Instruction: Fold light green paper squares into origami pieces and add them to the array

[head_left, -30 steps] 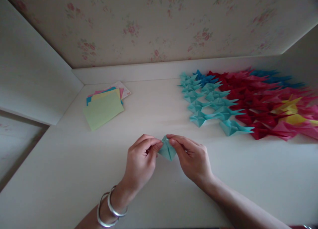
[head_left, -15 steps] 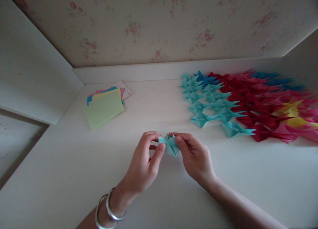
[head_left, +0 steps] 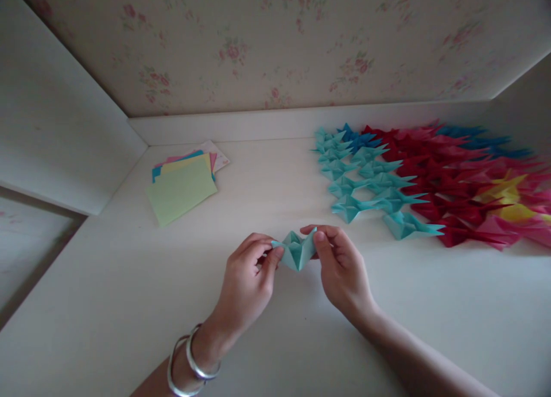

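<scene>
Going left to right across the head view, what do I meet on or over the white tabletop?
Paper sheets, left hand, folded teal paper, right hand, yellow paper figures.

The left hand and the right hand are bare and close to each other above the worktop, with a little gap between them. The left thumb is pinching against the pointer finger, and the fingers are curled in. The right thumb pinches too, and the right pointer finger bends over on the side toward the worktop's far edge. The left arm slants up toward that edge, leaning right. The right arm slants up too, leaning left.
</scene>
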`<action>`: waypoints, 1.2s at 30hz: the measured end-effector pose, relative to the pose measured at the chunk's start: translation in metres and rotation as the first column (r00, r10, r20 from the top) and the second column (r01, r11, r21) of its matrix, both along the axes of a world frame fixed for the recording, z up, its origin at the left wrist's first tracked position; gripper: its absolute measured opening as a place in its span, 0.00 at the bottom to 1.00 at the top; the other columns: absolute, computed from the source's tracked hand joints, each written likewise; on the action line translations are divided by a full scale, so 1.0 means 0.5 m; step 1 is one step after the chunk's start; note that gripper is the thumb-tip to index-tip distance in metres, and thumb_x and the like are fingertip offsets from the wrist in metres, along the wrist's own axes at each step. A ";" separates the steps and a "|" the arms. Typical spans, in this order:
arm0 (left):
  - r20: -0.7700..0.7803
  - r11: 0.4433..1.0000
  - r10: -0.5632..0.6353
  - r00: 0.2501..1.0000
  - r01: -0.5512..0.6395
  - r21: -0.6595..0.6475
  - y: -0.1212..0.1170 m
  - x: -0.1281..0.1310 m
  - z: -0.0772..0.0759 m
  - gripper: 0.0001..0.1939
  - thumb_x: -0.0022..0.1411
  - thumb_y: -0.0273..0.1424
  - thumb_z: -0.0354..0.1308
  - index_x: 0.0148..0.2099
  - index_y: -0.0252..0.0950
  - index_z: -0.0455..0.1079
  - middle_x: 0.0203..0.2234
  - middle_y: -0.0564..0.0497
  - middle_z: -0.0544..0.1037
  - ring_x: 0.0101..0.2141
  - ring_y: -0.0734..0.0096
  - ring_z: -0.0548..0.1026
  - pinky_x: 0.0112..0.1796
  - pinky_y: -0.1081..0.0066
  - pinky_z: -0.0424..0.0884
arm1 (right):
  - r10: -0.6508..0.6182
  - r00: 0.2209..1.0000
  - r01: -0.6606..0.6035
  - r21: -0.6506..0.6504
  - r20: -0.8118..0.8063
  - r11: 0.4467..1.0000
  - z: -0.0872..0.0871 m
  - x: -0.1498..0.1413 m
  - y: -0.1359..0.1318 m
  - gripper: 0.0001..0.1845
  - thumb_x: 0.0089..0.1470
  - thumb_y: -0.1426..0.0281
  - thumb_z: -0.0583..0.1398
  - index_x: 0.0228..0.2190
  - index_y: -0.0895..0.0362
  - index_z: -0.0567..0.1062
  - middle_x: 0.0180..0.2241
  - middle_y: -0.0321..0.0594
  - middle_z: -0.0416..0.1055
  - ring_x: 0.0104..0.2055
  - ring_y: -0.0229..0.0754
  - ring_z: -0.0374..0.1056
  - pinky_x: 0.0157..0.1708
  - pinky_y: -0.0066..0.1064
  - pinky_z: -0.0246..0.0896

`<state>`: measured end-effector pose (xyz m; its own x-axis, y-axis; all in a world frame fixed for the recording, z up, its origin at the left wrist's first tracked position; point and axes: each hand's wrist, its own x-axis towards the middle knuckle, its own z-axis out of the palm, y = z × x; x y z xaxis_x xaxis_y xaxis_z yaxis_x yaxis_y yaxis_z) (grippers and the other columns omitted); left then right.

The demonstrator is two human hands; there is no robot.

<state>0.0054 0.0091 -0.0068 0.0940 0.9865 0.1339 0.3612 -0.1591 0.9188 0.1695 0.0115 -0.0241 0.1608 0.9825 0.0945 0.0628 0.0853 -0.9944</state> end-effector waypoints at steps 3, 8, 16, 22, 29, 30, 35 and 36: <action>0.074 0.999 0.045 0.996 -0.043 -0.030 0.004 -0.006 0.005 0.08 0.67 0.32 0.57 0.35 0.35 0.73 0.36 0.48 0.74 0.30 0.72 0.75 0.29 0.74 0.77 | -0.016 0.998 0.016 0.000 -0.060 1.000 -0.001 0.000 0.004 0.12 0.65 0.60 0.55 0.38 0.54 0.73 0.36 0.40 0.75 0.32 0.38 0.72 0.32 0.31 0.75; 0.241 0.986 0.143 0.960 -0.117 -0.118 0.009 -0.012 0.015 0.09 0.66 0.34 0.59 0.37 0.35 0.74 0.34 0.50 0.75 0.31 0.72 0.77 0.28 0.76 0.78 | -0.035 0.994 0.039 0.043 -0.099 0.998 0.001 0.012 0.015 0.09 0.65 0.61 0.57 0.38 0.54 0.72 0.41 0.40 0.73 0.36 0.37 0.70 0.34 0.29 0.72; 0.313 0.976 0.176 0.933 -0.124 -0.178 0.014 -0.015 0.009 0.09 0.66 0.36 0.59 0.40 0.36 0.75 0.31 0.51 0.79 0.33 0.69 0.79 0.29 0.74 0.80 | -0.019 0.981 0.033 0.066 -0.195 0.997 0.014 0.022 0.015 0.06 0.62 0.66 0.60 0.41 0.51 0.71 0.25 0.29 0.67 0.18 0.30 0.56 0.14 0.21 0.52; 0.161 0.980 0.171 0.972 -0.152 -0.128 0.018 -0.028 0.001 0.11 0.65 0.37 0.58 0.42 0.36 0.76 0.35 0.50 0.81 0.26 0.72 0.79 0.27 0.76 0.78 | 0.075 0.989 -0.095 0.153 0.127 0.984 0.000 0.045 0.017 0.07 0.62 0.70 0.58 0.40 0.52 0.77 0.31 0.36 0.72 0.26 0.35 0.68 0.24 0.25 0.66; -0.050 1.000 -0.023 0.998 0.023 -0.013 0.019 -0.016 -0.032 0.09 0.67 0.34 0.55 0.41 0.37 0.75 0.32 0.48 0.80 0.29 0.69 0.78 0.27 0.77 0.75 | 0.165 0.867 -0.228 0.081 0.470 0.970 0.017 0.109 0.014 0.08 0.62 0.73 0.56 0.38 0.53 0.77 0.36 0.40 0.77 0.32 0.38 0.72 0.23 0.22 0.64; -0.059 0.999 -0.048 0.997 0.048 0.000 0.019 -0.012 -0.034 0.09 0.67 0.34 0.55 0.40 0.37 0.75 0.33 0.47 0.79 0.30 0.69 0.78 0.28 0.77 0.74 | 0.149 0.853 -0.221 0.088 0.500 0.971 0.020 0.123 0.014 0.09 0.63 0.73 0.55 0.38 0.53 0.76 0.35 0.39 0.77 0.30 0.37 0.71 0.23 0.22 0.65; -0.085 0.991 -0.132 0.988 0.129 -0.040 0.015 0.013 -0.040 0.11 0.70 0.33 0.51 0.42 0.37 0.75 0.31 0.49 0.76 0.28 0.72 0.75 0.28 0.76 0.72 | -0.017 0.834 -0.061 0.123 0.551 0.991 0.015 0.184 0.012 0.08 0.63 0.71 0.56 0.34 0.54 0.75 0.30 0.37 0.75 0.25 0.36 0.68 0.25 0.24 0.65; -0.093 0.988 -0.149 0.984 0.146 -0.046 0.013 0.019 -0.041 0.12 0.70 0.33 0.51 0.42 0.37 0.75 0.31 0.50 0.76 0.27 0.72 0.75 0.27 0.76 0.72 | -0.016 0.828 -0.058 0.113 0.561 0.992 0.013 0.192 0.011 0.08 0.64 0.71 0.56 0.35 0.54 0.75 0.31 0.38 0.75 0.24 0.36 0.67 0.24 0.24 0.65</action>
<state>0.0150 0.0156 -0.0273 0.2493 0.9652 0.0793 0.4230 -0.1822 0.8876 0.2653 0.0168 -0.0176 0.0234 0.9601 0.2788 0.6016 0.2092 -0.7709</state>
